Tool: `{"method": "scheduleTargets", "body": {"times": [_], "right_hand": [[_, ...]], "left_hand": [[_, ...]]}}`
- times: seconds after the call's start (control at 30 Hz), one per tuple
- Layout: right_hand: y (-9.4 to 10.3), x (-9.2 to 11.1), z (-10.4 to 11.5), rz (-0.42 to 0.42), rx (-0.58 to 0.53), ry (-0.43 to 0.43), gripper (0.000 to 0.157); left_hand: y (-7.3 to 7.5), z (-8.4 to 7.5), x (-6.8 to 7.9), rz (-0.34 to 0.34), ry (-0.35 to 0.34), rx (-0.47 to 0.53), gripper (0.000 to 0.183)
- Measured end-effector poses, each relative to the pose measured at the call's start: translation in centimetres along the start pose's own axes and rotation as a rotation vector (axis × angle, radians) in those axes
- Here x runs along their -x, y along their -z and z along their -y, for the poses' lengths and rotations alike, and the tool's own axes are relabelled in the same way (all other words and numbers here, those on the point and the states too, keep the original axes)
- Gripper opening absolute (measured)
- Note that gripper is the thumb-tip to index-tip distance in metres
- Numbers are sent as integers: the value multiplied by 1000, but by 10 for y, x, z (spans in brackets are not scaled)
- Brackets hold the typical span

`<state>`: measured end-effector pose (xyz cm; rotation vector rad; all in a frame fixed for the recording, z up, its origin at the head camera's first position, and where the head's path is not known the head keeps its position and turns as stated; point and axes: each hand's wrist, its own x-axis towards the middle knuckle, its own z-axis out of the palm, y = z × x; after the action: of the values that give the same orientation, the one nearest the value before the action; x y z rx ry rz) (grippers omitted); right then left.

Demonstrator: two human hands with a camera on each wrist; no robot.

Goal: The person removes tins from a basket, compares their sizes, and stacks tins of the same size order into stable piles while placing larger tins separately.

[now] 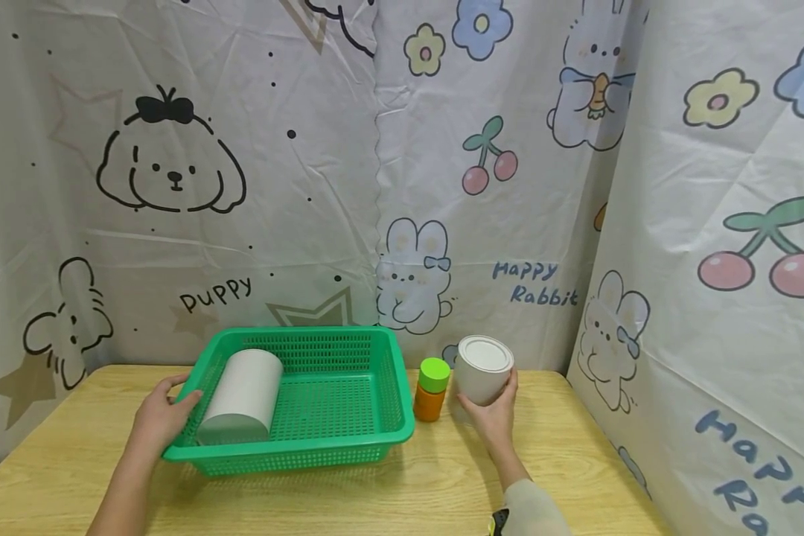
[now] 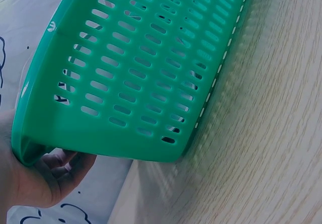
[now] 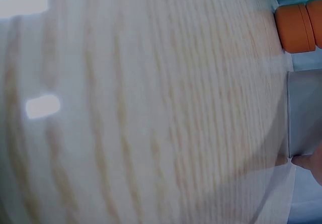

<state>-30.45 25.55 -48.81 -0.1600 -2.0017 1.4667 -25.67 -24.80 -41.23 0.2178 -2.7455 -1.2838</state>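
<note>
A green plastic basket point(image 1: 295, 447) stands on the table, with a white cylinder point(image 1: 244, 394) lying on its side in the left part. My left hand point(image 1: 157, 420) grips the basket's left rim; in the left wrist view its fingers curl beneath the rim of the basket point(image 2: 75, 128). To the basket's right, my right hand point(image 1: 496, 424) holds an upright white can point(image 1: 484, 376) with a round lid, thumb in front and fingers at its right side. Between basket and can stands an orange bottle point(image 1: 430, 402) with a bright green cap. The right wrist view catches only a fingertip beside the can point(image 3: 307, 113).
The wooden table point(image 1: 348, 499) extends in front of the basket and to the right of the can. A white curtain point(image 1: 308, 223) printed with cartoon animals, cherries and flowers hangs behind and along the right side.
</note>
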Motion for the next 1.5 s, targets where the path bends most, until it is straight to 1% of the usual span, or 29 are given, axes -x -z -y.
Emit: {"method": "scheduleTargets", "body": {"times": [0.27, 0.53, 0.9, 1.1, 1.3, 1.5], "right_hand": [[1, 1, 1, -4, -6, -19, 120], [1, 3, 3, -8, 45, -59, 122], [3, 3, 4, -11, 57, -51, 119], [6, 3, 10, -2, 74, -74, 115], [9, 3, 14, 4, 76, -70, 111], [15, 5, 15, 24, 124, -95, 106]], "left_hand": [[0, 0, -1, 4, -3, 6, 64], [0, 0, -2, 10, -1, 2, 64], [0, 1, 0, 6, -6, 0, 63], [0, 0, -1, 5, -4, 1, 63], [0, 0, -1, 10, 0, 9, 64], [0, 0, 0, 7, 5, 11, 64]]}}
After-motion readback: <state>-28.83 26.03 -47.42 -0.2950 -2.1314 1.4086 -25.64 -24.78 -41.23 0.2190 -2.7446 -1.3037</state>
